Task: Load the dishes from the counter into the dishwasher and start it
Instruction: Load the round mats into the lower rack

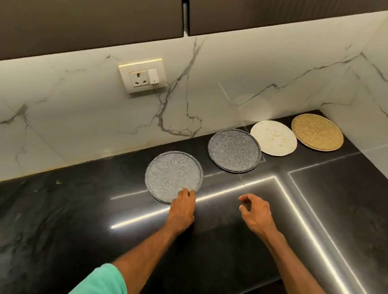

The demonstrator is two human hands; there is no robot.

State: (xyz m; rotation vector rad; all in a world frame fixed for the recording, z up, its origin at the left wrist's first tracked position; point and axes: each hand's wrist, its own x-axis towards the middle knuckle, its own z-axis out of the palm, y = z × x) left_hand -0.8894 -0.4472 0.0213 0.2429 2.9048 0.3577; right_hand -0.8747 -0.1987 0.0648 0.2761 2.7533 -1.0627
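Left hand [183,202] fingertips on pale grey plate [171,173] near rim, grip unclear; right hand [255,212] loosely curled, holding nothing, above counter [76,217].

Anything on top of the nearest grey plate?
Only the left hand, fingertips on the near rim of the light grey plate. The rest looks bare; the patch under the fingers is hidden.

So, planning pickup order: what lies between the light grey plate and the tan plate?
Head view: the dark grey plate and the white plate.
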